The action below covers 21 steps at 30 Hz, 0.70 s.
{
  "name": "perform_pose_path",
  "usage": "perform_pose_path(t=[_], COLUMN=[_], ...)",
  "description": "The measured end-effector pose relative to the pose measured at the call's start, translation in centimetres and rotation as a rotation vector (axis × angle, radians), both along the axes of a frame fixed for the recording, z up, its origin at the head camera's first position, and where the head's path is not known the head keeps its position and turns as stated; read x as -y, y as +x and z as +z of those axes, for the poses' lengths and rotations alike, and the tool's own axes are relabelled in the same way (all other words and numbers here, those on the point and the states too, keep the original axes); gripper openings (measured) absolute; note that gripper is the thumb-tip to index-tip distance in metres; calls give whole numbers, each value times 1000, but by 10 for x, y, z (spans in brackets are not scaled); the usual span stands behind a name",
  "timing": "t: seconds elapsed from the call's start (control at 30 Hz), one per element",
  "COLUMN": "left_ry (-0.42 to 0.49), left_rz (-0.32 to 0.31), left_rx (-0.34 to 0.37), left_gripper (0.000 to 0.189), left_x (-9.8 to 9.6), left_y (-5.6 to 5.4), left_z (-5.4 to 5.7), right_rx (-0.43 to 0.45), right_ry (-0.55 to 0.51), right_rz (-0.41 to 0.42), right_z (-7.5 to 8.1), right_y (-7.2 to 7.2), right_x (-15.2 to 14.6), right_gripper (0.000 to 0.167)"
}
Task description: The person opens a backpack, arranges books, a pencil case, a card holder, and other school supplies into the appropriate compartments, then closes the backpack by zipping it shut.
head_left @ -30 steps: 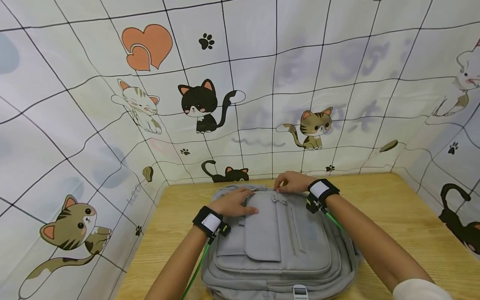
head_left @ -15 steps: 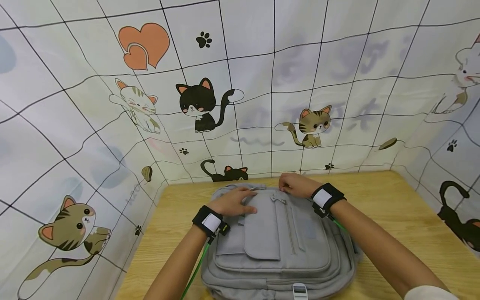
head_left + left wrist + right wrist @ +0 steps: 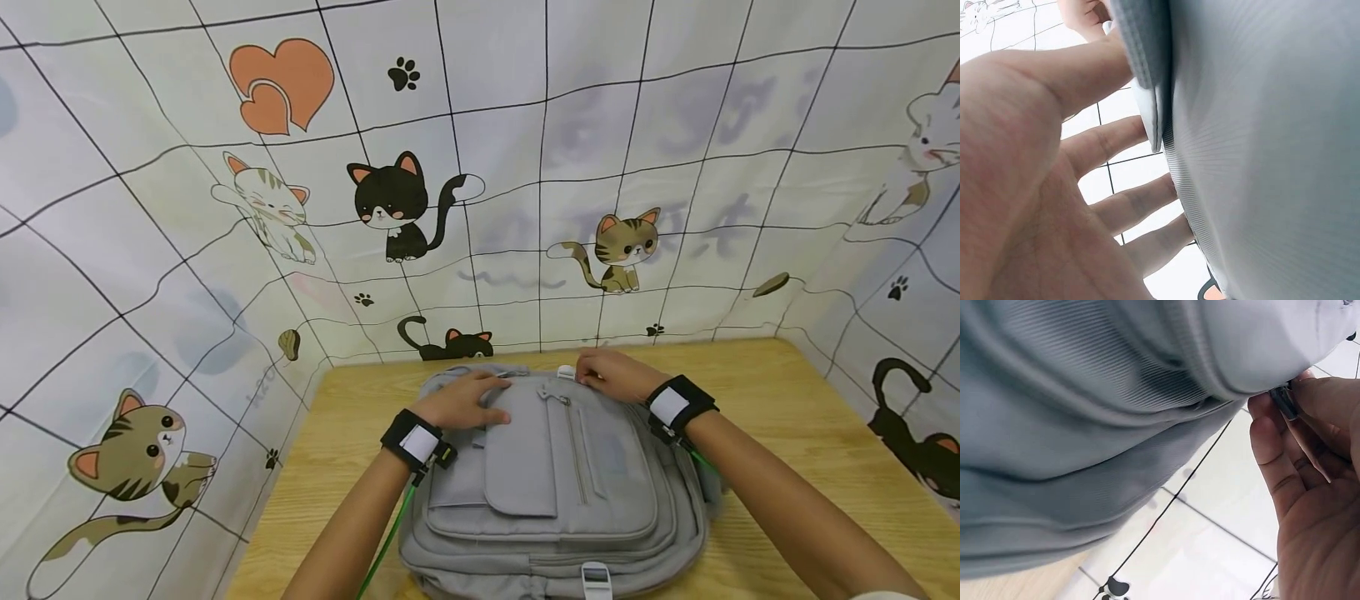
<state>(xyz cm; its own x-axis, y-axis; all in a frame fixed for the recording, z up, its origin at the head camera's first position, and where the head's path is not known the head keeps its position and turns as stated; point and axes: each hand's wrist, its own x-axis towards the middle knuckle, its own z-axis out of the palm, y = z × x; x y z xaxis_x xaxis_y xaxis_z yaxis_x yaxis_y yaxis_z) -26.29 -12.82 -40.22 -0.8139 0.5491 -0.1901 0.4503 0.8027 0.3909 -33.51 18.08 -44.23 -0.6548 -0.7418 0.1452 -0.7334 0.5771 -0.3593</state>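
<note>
A grey backpack (image 3: 525, 450) lies front side up, its top toward the back. At its top edge my right hand (image 3: 613, 375) pinches a small metal zipper pull (image 3: 1284, 403) between thumb and fingers, plainest in the right wrist view. My left hand (image 3: 461, 402) rests on the upper left of the bag, fingers fairly straight; its thumb touches the front flap (image 3: 519, 467). In the left wrist view those fingers reach the bag's edge (image 3: 1179, 169). Just left of my right hand shows a small white piece (image 3: 566, 372); its kind is unclear.
The bag lies on a light wooden table (image 3: 757, 417). Close behind and at both sides stands a white grid-patterned cloth (image 3: 510, 208) printed with cats. A white strap buckle (image 3: 597, 579) sits at the bag's near edge. Green cables (image 3: 388, 542) run from the wristbands.
My right hand has moved right along the bag's top edge, and the small white piece has come into sight beside it. My left hand has stayed in place on the bag.
</note>
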Motion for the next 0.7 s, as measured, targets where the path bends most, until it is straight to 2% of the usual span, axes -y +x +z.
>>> perform_pose_path(t=[0.17, 0.4, 0.7], left_ry=[5, 11, 20], left_rz=[6, 11, 0], left_rx=[8, 11, 19], left_gripper=[66, 66, 66], left_x=[-1, -1, -3], left_y=[2, 2, 4], left_z=[1, 3, 7], right_rx=[-12, 17, -18], right_ry=[-15, -17, -31], right_rz=[-3, -40, -64], right_z=[-5, -10, -15], right_y=[4, 11, 21], right_x=[-15, -32, -45], right_gripper=[10, 11, 7])
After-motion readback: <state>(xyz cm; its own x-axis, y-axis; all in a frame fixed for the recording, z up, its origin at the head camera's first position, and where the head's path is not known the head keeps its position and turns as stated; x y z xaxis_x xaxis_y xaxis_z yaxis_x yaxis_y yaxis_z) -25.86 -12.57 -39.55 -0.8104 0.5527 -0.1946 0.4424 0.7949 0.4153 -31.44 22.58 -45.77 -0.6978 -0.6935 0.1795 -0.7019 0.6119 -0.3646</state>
